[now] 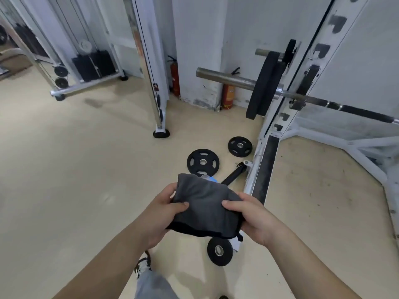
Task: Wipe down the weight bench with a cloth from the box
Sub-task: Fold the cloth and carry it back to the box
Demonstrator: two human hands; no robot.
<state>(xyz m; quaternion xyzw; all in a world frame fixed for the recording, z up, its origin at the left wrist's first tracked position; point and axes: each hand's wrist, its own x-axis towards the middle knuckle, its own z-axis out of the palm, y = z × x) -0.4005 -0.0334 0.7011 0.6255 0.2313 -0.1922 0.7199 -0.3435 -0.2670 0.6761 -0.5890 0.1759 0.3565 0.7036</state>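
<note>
Cloth (pixel 205 206): folded, dark grey, held in the air in front of the body.
Left hand (pixel 160 214): closed on the cloth's left edge.
Right hand (pixel 257 216): closed on its right edge.
Floor (pixel 75 169): bare to the left; weight plates (pixel 203 162) lie ahead beside the rack (pixel 265 165).

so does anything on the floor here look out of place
Yes. Three loose weight plates lie scattered on the floor beside the rack's base, with a black handle among them, rather than stored. They look like a trip hazard. The cloth is in both hands.
</note>
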